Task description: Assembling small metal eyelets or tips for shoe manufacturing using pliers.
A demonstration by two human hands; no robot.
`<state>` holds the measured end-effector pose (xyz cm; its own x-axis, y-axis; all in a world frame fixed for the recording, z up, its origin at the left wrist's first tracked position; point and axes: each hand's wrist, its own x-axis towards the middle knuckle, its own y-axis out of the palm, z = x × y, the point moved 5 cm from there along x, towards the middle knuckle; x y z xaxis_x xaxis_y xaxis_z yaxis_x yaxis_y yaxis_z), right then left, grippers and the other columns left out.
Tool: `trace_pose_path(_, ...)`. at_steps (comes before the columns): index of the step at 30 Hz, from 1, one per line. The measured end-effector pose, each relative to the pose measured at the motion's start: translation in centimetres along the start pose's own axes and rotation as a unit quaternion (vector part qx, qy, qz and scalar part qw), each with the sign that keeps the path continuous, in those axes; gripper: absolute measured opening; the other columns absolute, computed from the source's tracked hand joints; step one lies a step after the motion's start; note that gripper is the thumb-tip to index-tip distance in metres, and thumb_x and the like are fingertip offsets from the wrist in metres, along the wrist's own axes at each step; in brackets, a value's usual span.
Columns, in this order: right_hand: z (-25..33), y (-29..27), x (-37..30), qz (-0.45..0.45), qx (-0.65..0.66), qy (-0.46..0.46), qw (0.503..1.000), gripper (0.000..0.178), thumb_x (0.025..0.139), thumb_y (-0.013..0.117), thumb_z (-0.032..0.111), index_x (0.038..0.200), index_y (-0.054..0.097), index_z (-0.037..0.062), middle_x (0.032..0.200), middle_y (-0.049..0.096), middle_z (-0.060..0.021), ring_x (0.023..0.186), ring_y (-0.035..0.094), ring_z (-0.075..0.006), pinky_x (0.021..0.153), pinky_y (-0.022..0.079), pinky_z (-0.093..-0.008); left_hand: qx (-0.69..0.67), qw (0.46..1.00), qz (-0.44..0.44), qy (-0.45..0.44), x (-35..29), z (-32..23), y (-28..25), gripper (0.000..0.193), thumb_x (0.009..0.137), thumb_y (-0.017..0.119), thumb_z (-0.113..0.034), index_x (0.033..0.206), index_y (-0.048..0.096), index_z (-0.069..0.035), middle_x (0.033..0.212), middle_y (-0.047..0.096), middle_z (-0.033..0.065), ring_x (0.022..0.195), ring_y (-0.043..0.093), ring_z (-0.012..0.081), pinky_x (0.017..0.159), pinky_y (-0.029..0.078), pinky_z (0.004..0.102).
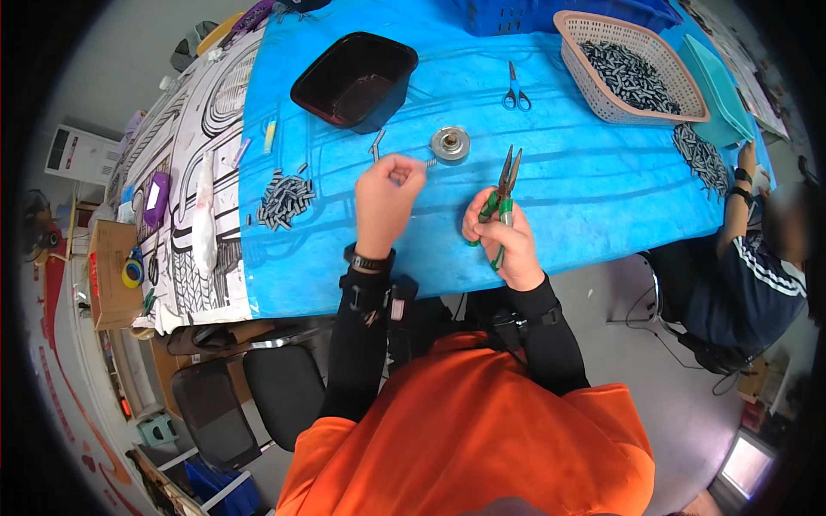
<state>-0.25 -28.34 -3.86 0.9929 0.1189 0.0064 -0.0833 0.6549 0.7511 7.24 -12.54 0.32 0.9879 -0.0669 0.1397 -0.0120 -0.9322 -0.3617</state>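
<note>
At the blue-covered counter (585,198), my left hand (385,199) pinches a small metal piece (428,161) at its fingertips, while my right hand (508,241) is clenched around the green handles of needle-nose pliers (506,185), their tips pointing away from me. A round metal disc (450,144) lies just beyond my left fingers; a pile of dark metal pieces (286,199) sits to their left, a black tray (354,79) farther off. Small scissors (515,93) lie beyond the pliers, a full basket (632,69) to the far right
</note>
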Motion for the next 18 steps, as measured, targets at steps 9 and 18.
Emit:
trace_pose_path(9, 0.1, -0.1, -0.2, -0.014, -0.058, 0.003, 0.998, 0.024, 0.067, 0.051, -0.002, 0.091, 0.048, 0.0018, 0.073, 0.049, -0.007, 0.066, 0.044, -0.0166, 0.062, 0.035, -0.0286, 0.163, 0.978, -0.031, 0.124, 4.5, -2.4, 1.4, 0.013, 0.075, 0.067, -0.015, 0.075, 0.065, -0.002, 0.07, 0.062, 0.0087, 0.061, 0.059, 0.0223, 0.056, 0.043, 0.033)
trace_pose_path(18, 0.1, -0.2, -0.2, -0.01, -0.079, -0.002, 0.997, 0.024, 0.067, 0.05, -0.002, 0.092, 0.048, 0.0017, 0.073, 0.05, -0.0073, 0.067, 0.046, -0.0169, 0.062, 0.036, -0.0282, 0.21, 0.968, 0.006, 0.139, 5.0, -2.4, 1.8, 0.013, 0.075, 0.066, -0.015, 0.075, 0.064, -0.002, 0.071, 0.062, 0.0099, 0.065, 0.06, 0.0268, 0.058, 0.045, 0.035)
